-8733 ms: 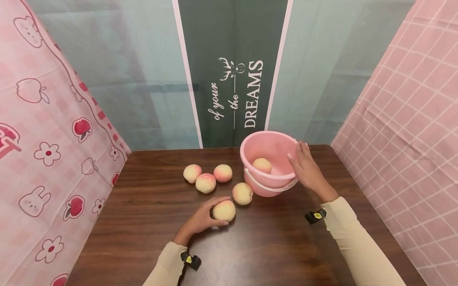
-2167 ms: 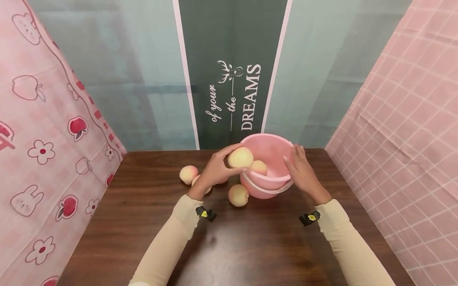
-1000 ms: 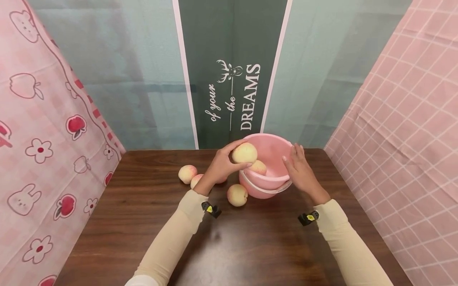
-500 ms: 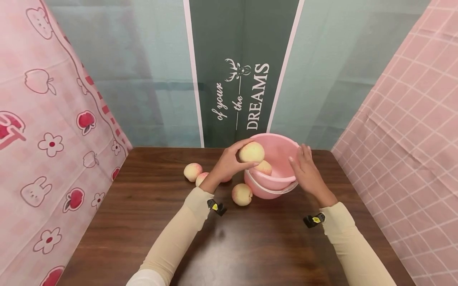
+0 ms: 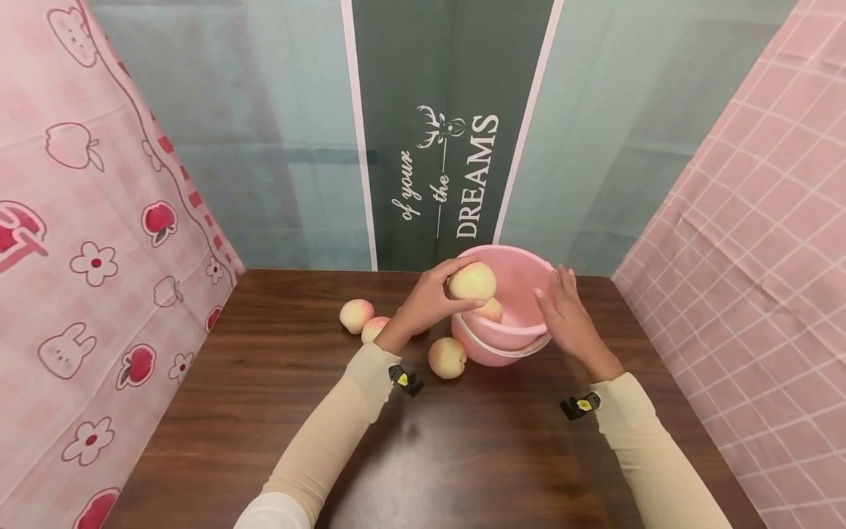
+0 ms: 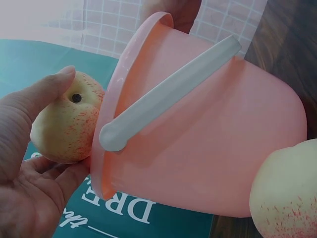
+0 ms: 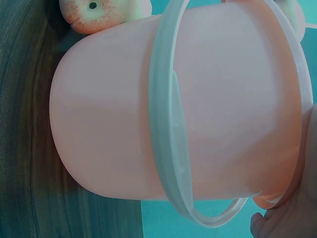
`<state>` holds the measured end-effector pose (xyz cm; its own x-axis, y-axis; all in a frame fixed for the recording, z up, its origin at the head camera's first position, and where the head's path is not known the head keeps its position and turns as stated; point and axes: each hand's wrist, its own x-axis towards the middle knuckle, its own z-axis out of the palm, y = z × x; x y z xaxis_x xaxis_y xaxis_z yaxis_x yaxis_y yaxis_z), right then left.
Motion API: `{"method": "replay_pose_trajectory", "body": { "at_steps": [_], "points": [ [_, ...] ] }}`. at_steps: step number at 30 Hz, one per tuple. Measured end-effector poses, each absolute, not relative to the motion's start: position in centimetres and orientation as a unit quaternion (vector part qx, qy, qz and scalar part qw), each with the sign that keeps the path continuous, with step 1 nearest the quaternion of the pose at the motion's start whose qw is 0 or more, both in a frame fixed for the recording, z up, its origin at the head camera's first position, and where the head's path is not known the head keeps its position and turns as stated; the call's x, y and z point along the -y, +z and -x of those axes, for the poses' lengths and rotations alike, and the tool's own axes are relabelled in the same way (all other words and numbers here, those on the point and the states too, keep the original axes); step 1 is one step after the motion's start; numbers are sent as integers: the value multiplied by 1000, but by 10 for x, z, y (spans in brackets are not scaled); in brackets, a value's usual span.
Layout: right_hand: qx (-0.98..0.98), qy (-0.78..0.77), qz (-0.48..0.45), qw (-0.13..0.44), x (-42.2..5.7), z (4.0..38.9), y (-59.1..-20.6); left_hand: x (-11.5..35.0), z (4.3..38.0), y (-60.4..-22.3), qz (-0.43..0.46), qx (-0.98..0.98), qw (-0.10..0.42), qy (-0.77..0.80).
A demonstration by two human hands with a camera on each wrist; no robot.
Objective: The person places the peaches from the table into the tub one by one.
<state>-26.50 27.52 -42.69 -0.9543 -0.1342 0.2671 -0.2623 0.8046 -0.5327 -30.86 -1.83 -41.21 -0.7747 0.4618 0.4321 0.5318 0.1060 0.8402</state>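
Note:
My left hand (image 5: 429, 297) holds a yellow and pink peach (image 5: 473, 282) above the left rim of the pink bucket (image 5: 522, 294). In the left wrist view, the thumb and fingers lie on opposite sides of this peach (image 6: 74, 124), beside the rim. My right hand (image 5: 571, 319) grips the bucket's right rim, thumb over the edge and fingers outside. Within the bucket lies another peach (image 5: 490, 310), partly covered by the held one. The white handle (image 7: 166, 109) hangs down against the bucket's near side.
A peach (image 5: 447, 358) sits on the wooden table (image 5: 463, 455) close to the bucket's left base. Further left are a peach (image 5: 357, 316) and a second peach (image 5: 375, 329), with another mostly hidden behind my left wrist. A printed curtain (image 5: 291, 147) hangs behind the table.
The left hand has lifted its peach from the table and carried it right, to over the bucket's rim. During the last second it moves slightly further right. The right hand stays at the rim.

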Motion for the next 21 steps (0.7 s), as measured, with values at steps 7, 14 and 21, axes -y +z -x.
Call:
{"method": "replay_pose_trajectory", "body": {
  "at_steps": [7,14,21],
  "points": [
    [943,297,-105,104,-275,265,-430,11,313,-411,344,753,39,-560],
    [943,295,-108,109,-275,266,-428,6,319,-406,348,751,14,-562],
    [943,296,-107,106,-275,267,-428,-1,328,-404,376,776,16,-506]
  ]
}}
